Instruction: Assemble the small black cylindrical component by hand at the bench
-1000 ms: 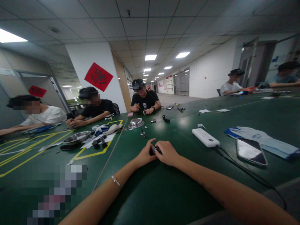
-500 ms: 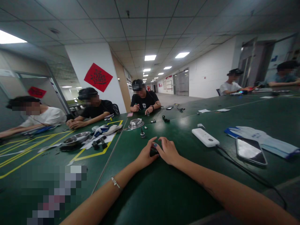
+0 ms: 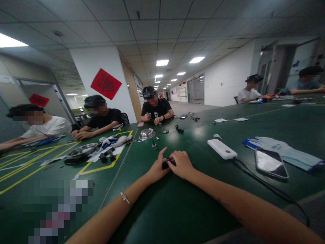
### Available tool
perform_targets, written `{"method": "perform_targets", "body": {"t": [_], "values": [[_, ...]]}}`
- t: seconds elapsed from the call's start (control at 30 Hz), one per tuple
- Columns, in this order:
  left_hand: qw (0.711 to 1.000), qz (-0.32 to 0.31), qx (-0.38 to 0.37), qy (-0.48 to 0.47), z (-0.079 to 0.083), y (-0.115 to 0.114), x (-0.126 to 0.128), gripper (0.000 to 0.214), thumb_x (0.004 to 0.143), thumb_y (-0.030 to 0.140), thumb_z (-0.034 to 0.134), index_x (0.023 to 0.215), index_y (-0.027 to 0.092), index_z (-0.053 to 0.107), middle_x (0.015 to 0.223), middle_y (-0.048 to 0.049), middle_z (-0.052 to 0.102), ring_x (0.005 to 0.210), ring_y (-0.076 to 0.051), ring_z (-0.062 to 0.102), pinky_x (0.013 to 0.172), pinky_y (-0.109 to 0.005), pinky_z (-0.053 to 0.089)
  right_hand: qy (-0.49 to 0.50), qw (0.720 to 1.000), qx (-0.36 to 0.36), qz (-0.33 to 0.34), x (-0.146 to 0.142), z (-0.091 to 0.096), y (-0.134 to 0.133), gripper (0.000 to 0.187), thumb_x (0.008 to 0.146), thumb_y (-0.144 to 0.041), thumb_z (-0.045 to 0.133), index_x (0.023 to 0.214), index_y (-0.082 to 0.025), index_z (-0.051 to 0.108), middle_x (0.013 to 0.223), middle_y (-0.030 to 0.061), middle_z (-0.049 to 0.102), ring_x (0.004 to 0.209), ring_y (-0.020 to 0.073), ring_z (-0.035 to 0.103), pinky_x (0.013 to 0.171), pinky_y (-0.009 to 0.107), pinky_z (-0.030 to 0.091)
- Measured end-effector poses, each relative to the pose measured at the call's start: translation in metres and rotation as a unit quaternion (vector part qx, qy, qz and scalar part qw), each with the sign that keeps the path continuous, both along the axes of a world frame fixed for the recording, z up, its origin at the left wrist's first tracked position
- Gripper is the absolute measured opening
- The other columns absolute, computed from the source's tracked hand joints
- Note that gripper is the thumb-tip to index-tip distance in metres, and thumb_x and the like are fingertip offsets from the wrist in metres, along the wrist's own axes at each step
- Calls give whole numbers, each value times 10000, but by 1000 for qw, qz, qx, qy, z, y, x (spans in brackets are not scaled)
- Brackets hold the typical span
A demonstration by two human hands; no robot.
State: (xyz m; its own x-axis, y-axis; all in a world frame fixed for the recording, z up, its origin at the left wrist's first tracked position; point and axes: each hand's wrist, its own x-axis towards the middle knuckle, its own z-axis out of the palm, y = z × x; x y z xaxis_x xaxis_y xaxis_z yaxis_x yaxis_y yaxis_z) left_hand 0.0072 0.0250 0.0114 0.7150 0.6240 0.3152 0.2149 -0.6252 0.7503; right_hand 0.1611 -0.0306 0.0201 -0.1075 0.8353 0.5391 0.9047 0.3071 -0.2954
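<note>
Between my two hands, low over the green table (image 3: 203,210), is a small dark part (image 3: 165,165), mostly covered by fingers. My left hand (image 3: 157,170) grips it from the left, with one finger sticking up and away. On the other side, the curled fingers of my right hand (image 3: 181,164) close on its top and right edge. Just beyond my hands stands a small silver part with a thin dark stem (image 3: 154,146). Behind it lies an upturned metal bowl (image 3: 147,134), and a black bent part (image 3: 179,128) is farther right.
A white power bank-like box (image 3: 222,149) with a black cable, a phone (image 3: 271,163) and white-blue gloves (image 3: 284,150) lie at right. At left are a metal bowl (image 3: 83,150), more gloves (image 3: 110,140) and black parts (image 3: 108,155). Several co-workers sit around the table.
My right fingers have drawn down and curled onto the dark part. A finger of my left hand has lifted away from the right fingertips, so more of the part shows.
</note>
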Motion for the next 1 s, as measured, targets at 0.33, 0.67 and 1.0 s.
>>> {"method": "perform_targets", "body": {"t": [0.33, 0.67, 1.0], "values": [[995, -53, -85, -29, 7, -1, -2, 861, 726, 166, 617, 1400, 170, 81, 828, -10, 617, 773, -153, 593, 741, -299, 440, -19, 1000, -15, 12, -1, 1, -1, 184, 821, -327, 554, 905, -164, 567, 903, 48, 589, 861, 186, 520, 771, 317, 308], [998, -33, -28, -53, -2, 6, -3, 1171, 708, 163, 674, 1357, 243, -297, 945, -18, 567, 795, -137, 575, 770, -321, 442, 57, 996, -40, 54, -4, -1, -1, 130, 783, -236, 598, 890, -162, 590, 909, 34, 581, 859, 161, 504, 764, 298, 316], [992, -33, -108, -60, -1, 10, -5, 1156, 662, 143, 710, 1406, 269, -166, 712, 78, 486, 680, -103, 527, 691, -275, 422, 32, 994, -58, 84, -2, -6, 3, 152, 896, -204, 430, 932, -153, 568, 929, 37, 543, 884, 150, 501, 817, 316, 291]]}}
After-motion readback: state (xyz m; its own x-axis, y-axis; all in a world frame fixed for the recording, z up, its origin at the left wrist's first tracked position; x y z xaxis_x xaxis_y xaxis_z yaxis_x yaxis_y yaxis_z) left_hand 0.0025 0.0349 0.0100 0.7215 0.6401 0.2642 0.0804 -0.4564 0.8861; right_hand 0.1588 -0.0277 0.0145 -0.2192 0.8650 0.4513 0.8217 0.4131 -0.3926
